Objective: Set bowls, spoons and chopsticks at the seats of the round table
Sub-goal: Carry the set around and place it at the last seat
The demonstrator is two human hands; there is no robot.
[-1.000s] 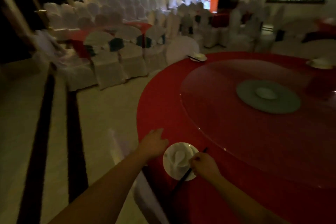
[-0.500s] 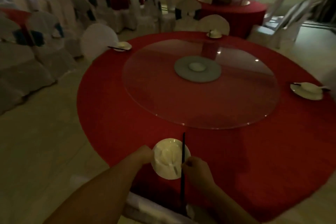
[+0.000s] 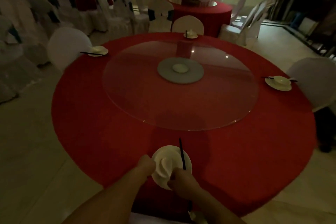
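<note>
A white plate with a bowl and spoon (image 3: pixel 169 163) lies at the near edge of the round red table (image 3: pixel 109 118). My left hand (image 3: pixel 145 166) holds the plate's left rim. My right hand (image 3: pixel 179 178) grips black chopsticks (image 3: pixel 182 153) that lie across the plate's right side, pointing away from me. Three other settings of plate, bowl and chopsticks stand at the left (image 3: pixel 97 51), far (image 3: pixel 190 34) and right (image 3: pixel 278 82) seats.
A glass turntable (image 3: pixel 218 107) with a grey hub (image 3: pixel 180 70) fills the table's middle. White-covered chairs stand at the left (image 3: pixel 68 45), far (image 3: pixel 187 23) and right (image 3: pixel 316 80) seats. Rows of covered chairs fill the left, another red table (image 3: pixel 201 12) is behind.
The view swung right and now faces the table squarely. My right hand turned the chopsticks from a slant to pointing straight away, then drew them closer over the plate's right side.
</note>
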